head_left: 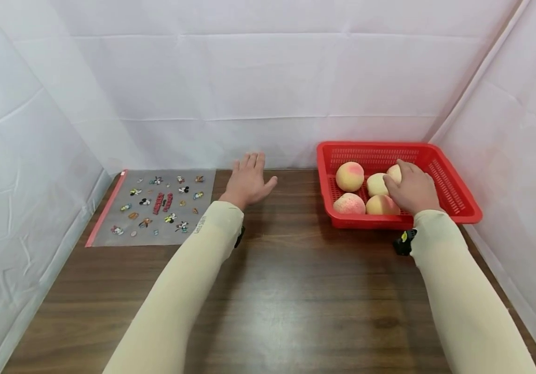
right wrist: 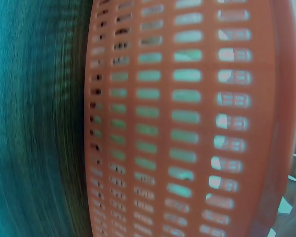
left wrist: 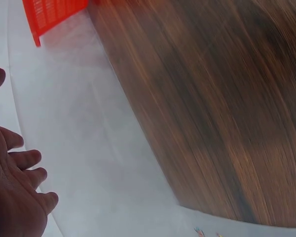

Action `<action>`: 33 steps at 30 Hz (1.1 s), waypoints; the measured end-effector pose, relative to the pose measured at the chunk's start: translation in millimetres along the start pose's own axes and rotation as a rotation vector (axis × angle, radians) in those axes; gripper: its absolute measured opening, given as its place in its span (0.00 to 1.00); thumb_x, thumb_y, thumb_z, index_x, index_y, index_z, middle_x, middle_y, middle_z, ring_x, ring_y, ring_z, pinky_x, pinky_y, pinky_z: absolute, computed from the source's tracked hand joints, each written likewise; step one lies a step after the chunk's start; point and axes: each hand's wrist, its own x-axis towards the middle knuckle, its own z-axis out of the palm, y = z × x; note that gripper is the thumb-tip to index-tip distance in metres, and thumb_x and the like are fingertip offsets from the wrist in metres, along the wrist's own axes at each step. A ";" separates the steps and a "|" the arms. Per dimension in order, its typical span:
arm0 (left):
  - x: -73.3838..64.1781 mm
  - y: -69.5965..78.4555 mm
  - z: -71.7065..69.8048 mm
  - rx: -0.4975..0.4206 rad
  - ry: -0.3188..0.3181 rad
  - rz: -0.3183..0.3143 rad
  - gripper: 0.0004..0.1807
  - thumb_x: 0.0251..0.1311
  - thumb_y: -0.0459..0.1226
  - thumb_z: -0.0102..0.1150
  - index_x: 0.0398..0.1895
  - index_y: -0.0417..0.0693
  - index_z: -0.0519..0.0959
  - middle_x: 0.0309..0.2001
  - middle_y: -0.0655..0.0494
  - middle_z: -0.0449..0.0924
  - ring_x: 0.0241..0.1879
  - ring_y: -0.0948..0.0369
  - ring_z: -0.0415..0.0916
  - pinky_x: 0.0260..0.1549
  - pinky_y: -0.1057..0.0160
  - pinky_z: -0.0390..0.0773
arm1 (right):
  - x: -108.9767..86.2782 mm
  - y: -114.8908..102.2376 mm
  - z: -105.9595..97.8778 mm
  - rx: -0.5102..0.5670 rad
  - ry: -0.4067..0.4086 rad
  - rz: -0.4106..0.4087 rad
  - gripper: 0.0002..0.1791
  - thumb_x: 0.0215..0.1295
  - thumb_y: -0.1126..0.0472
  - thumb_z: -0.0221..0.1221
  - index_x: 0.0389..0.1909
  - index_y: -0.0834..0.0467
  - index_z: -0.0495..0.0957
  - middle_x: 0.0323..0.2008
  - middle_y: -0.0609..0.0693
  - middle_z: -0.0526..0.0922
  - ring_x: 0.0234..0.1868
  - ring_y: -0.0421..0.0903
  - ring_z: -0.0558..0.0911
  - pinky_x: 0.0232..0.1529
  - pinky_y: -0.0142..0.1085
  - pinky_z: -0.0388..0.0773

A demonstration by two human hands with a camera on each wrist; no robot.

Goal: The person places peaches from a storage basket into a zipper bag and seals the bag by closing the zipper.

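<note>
In the head view my right hand (head_left: 415,189) reaches over the front rim of a red plastic basket (head_left: 459,200). Its thumb and index finger stand apart at a pale peach (head_left: 394,172); the other fingers are hidden behind the hand, so I cannot tell whether they grip it. Nearby in the basket lie a yellowish peach (head_left: 377,184) and several with pink blush, such as the back-left peach (head_left: 349,176). My left hand (head_left: 248,182) is over the back of the table, palm down, fingers extended and thumb spread, holding nothing. Basket slots fill the right wrist view.
A clear zip bag (head_left: 144,208) with cartoon figures and a red zip strip lies flat at the table's back left. The brown wooden table (head_left: 286,291) stretches in front. White cloth walls (head_left: 258,78) close off the back and both sides.
</note>
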 end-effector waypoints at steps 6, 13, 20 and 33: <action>0.4 9.9 5.7 -0.016 -0.009 0.018 0.43 0.70 0.58 0.36 0.78 0.44 0.40 0.77 0.46 0.44 0.78 0.49 0.38 0.74 0.45 0.41 | -2.3 11.0 -3.0 -0.004 0.030 0.002 0.44 0.70 0.38 0.42 0.75 0.63 0.46 0.72 0.69 0.55 0.70 0.69 0.56 0.68 0.66 0.49; 2.2 20.1 13.0 -0.032 0.008 0.043 0.42 0.70 0.58 0.39 0.77 0.43 0.43 0.76 0.45 0.48 0.77 0.49 0.42 0.74 0.46 0.45 | -6.2 22.4 -8.2 0.001 0.042 0.014 0.44 0.70 0.39 0.43 0.75 0.64 0.45 0.71 0.70 0.54 0.70 0.70 0.55 0.67 0.66 0.50; 3.3 32.6 22.4 -0.001 -0.009 0.057 0.43 0.70 0.59 0.37 0.77 0.43 0.44 0.75 0.45 0.51 0.75 0.49 0.47 0.73 0.46 0.50 | -8.0 38.0 -10.5 -0.007 0.063 0.007 0.44 0.70 0.39 0.42 0.75 0.64 0.45 0.71 0.71 0.55 0.70 0.70 0.55 0.67 0.67 0.50; 3.3 59.4 32.7 -0.013 -0.037 0.073 0.43 0.69 0.60 0.38 0.77 0.45 0.45 0.75 0.47 0.53 0.75 0.52 0.49 0.73 0.49 0.52 | -13.1 60.9 -14.5 0.001 0.054 0.075 0.44 0.70 0.37 0.40 0.76 0.63 0.43 0.72 0.71 0.52 0.69 0.72 0.55 0.63 0.70 0.53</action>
